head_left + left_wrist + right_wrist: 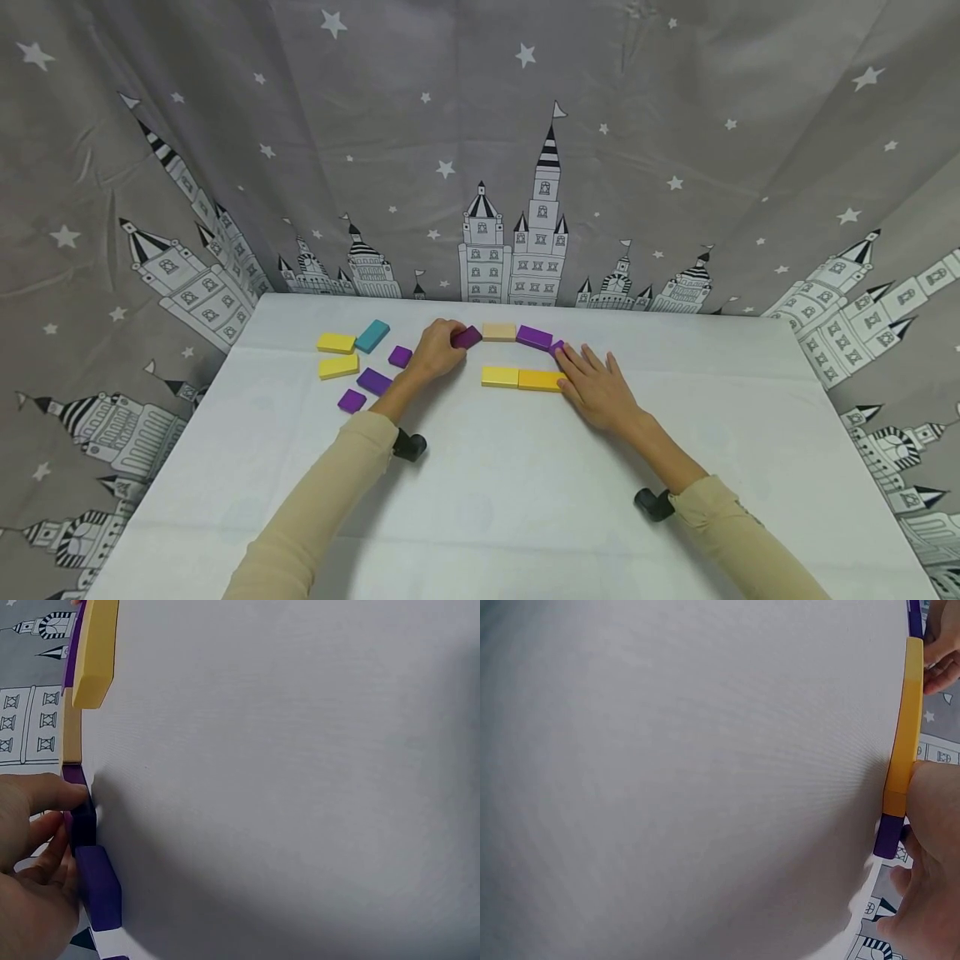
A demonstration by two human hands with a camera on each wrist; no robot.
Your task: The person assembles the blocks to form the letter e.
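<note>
My left hand (437,350) pinches a dark purple block (468,337) between thumb and fingers; the left wrist view shows this purple block (84,829) too. It sits at the left end of a curved row, beside a tan block (498,332). A longer purple block (534,337) follows, then a small purple block (556,347) that the extended fingers of my right hand (600,392) touch and partly cover. Below the arc, a yellow block (499,377) and an orange block (538,381) lie end to end, with my right thumb at the orange one's right end.
Left of my left hand lie two yellow blocks (336,342), a teal block (372,336) and several purple blocks (374,381). All rest on a white-covered table (480,500). A grey curtain (375,108) printed with castles and stars hangs behind the table's far edge.
</note>
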